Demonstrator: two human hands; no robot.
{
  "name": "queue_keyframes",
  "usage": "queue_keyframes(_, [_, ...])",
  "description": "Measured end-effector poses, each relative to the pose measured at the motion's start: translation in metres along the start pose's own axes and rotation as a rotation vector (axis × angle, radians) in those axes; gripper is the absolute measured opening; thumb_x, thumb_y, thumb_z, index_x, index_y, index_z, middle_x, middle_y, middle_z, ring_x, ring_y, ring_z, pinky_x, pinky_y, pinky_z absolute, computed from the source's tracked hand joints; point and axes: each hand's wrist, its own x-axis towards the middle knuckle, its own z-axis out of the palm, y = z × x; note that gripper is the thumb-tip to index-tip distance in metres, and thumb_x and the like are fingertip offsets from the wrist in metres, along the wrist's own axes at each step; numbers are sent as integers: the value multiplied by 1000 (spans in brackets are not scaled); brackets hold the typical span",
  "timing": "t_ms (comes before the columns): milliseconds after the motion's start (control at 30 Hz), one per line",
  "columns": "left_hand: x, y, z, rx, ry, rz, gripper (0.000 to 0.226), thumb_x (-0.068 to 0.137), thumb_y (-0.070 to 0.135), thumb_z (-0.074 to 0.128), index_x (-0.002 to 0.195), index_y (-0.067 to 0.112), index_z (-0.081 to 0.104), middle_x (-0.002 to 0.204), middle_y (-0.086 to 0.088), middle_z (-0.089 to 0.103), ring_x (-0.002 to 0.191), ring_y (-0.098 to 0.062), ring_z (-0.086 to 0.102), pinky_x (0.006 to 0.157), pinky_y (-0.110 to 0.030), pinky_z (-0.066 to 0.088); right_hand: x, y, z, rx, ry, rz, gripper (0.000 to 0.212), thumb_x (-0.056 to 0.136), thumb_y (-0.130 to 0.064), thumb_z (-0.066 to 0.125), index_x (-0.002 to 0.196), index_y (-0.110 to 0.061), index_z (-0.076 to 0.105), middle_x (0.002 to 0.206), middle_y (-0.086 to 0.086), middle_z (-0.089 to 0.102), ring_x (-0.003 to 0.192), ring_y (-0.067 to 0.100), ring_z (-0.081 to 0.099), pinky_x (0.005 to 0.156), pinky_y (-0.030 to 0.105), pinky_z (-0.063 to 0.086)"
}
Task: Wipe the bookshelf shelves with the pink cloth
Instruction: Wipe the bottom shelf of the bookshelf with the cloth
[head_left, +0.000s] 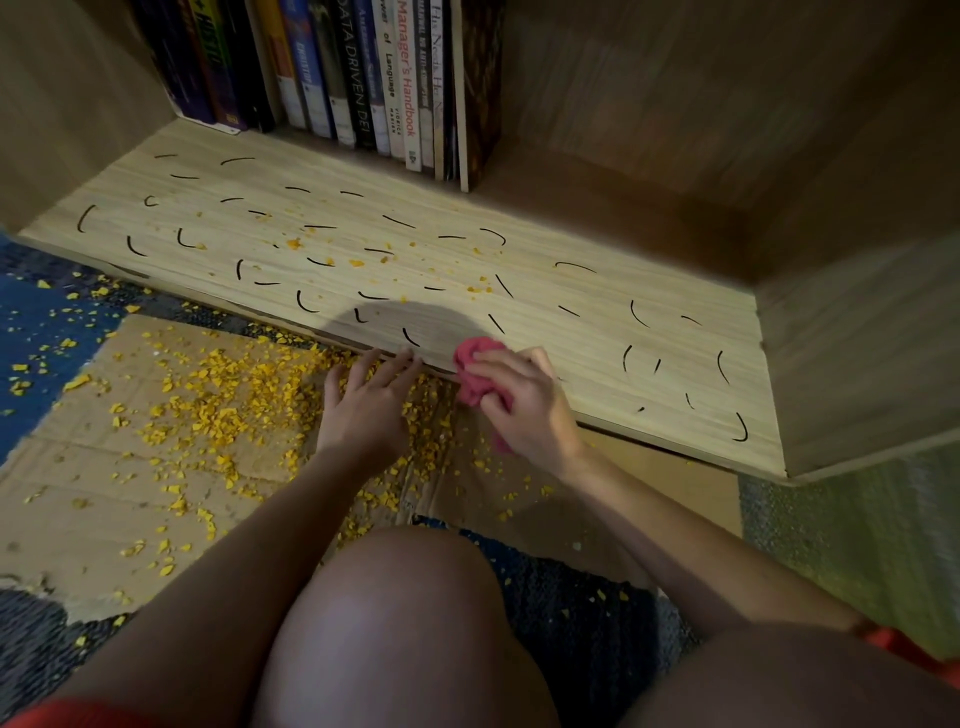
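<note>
One pink cloth (474, 359), one shelf (571, 338)

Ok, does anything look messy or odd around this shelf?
Yes. Yellow crumbs litter the shelf and lie thick on the cardboard below its front edge, and short curved black marks are scattered across the shelf board.

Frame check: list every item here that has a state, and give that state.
pink cloth: bunched, at the shelf's front edge.
right hand: grips the pink cloth.
left hand: open, fingertips at the shelf's front edge.
shelf: carries black marks and a few yellow crumbs.
books: standing in a row at the back.
cardboard: lying flat, strewn with yellow crumbs.
</note>
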Motion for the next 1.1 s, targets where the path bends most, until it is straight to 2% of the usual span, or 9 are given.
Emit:
queue_keyframes(67, [1,0,-1,-1,7,9,73,90,15,47,151,31,8,157,13,7,144,-19,2,115,-48,1,-6,3,2,-40,-130,-21,33,84,-18,48,107,-9,70,113,3,67,103,24,51,92,24,31])
queue_keyframes(200, [2,-1,-3,-13,41,21,69,89,14,48,150,31,17,156,12,16,142,-18,10,115,-46,2,-2,2,-3,2,-37,16,30,85,-14,51,106,-6,70,110,4,68,98,17,49,88,22,34])
queue_keyframes(367, [14,11,-12,-266,199,9,46,88,13,51,129,34,55,136,7,52,131,-19,31,109,-39,12,4,4,-8,-15,-115,59,30,86,-8,56,114,-8,67,120,2,64,105,26,50,91,22,30])
queue_keyframes(467, [35,23,-20,-336,198,21,38,90,17,49,122,34,61,133,5,55,127,-23,37,107,-40,20,19,4,-14,-29,-212,67,34,88,-9,51,119,-9,64,125,1,60,111,24,45,94,22,28])
queue_keyframes(633, [71,33,-34,-305,65,-39,43,88,18,52,129,30,55,139,4,47,130,-22,35,108,-44,18,48,11,-25,110,139,175,33,80,-8,52,107,-5,70,111,5,67,100,18,54,83,7,24])
queue_keyframes(800, [102,42,-33,-125,-102,4,52,88,22,48,139,24,41,149,0,34,139,-23,23,114,-52,12,70,33,-32,201,223,350,33,81,1,52,107,-8,70,112,5,66,108,21,55,85,3,22])
queue_keyframes(900, [108,54,-38,56,-131,-58,47,90,31,50,136,24,43,145,1,34,138,-21,22,112,-56,3,80,50,-29,278,252,422,35,82,2,49,108,-8,70,114,6,64,111,24,53,101,22,32])
queue_keyframes(967, [109,60,-40,171,-109,-59,39,90,35,50,129,28,48,139,0,39,136,-21,26,111,-56,2,86,65,-28,300,263,479,37,83,0,46,111,-9,68,117,6,62,114,28,50,103,36,37])
queue_keyframes(1100, [114,63,-41,208,-129,-35,34,91,32,51,124,32,52,128,4,46,132,-20,31,112,-57,1,106,89,-30,225,270,499,35,86,-2,47,117,-6,64,121,8,60,114,29,49,105,34,33])
